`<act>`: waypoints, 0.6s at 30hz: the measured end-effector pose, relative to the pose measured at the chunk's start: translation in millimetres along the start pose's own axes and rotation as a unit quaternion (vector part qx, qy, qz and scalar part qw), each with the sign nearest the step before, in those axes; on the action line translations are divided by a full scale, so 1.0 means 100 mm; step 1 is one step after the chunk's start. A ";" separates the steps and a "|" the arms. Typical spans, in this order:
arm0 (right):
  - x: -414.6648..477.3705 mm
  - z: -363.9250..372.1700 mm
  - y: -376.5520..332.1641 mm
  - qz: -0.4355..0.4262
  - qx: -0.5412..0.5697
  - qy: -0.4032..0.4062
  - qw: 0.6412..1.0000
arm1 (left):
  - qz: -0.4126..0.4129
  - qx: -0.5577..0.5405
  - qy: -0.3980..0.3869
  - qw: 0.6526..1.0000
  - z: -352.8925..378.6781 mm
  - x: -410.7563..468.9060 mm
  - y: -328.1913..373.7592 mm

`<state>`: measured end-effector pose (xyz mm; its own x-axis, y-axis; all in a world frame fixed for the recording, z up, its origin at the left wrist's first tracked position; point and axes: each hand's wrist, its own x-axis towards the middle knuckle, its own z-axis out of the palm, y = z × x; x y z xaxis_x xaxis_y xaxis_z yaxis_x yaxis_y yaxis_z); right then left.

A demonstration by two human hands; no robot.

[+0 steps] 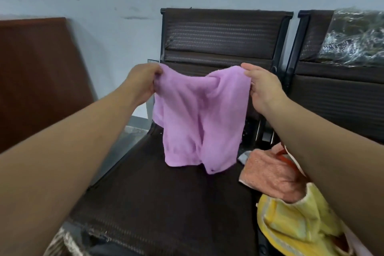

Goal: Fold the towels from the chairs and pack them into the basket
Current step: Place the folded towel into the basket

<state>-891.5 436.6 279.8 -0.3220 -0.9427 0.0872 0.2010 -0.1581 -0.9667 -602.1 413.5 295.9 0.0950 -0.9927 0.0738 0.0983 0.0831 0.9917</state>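
A purple towel (199, 118) hangs in the air above the seat of a dark brown chair (166, 203). My left hand (141, 83) pinches its upper left corner and my right hand (264, 87) pinches its upper right corner. The cloth sags between them and its lower edge dangles just over the seat. An orange towel (270, 174) and a yellow towel (291, 226) lie bunched at the right, between the two chairs, partly hidden by my right forearm. No basket shows in the head view.
A second dark chair (336, 93) stands to the right with a plastic-wrapped bundle (357, 37) on its backrest. A reddish-brown board (37, 77) leans on the pale wall at the left. Grey floor shows left of the chair.
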 end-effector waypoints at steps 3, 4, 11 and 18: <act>-0.17 -0.07 -0.13 -0.015 0.012 -0.003 1.000 | 0.003 -0.028 0.009 1.000 -0.13 -0.07 0.11; -0.23 -0.11 -0.12 -0.014 0.004 0.002 1.000 | 0.003 -0.021 0.022 1.000 -0.20 -0.11 0.09; -1.10 -0.65 0.82 0.133 -0.150 0.067 0.977 | -0.089 0.282 0.042 0.954 -0.80 -0.96 -0.93; -2.03 -1.11 1.68 0.233 -0.497 -0.027 0.835 | -0.243 0.432 -0.106 0.862 -1.26 -2.01 -1.76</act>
<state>-895.3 634.0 72.7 -0.3758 -0.8497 -0.3697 -0.5831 0.5269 -0.6183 -513.3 609.1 93.0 0.0587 -0.8936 -0.4450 -0.7083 -0.3514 0.6122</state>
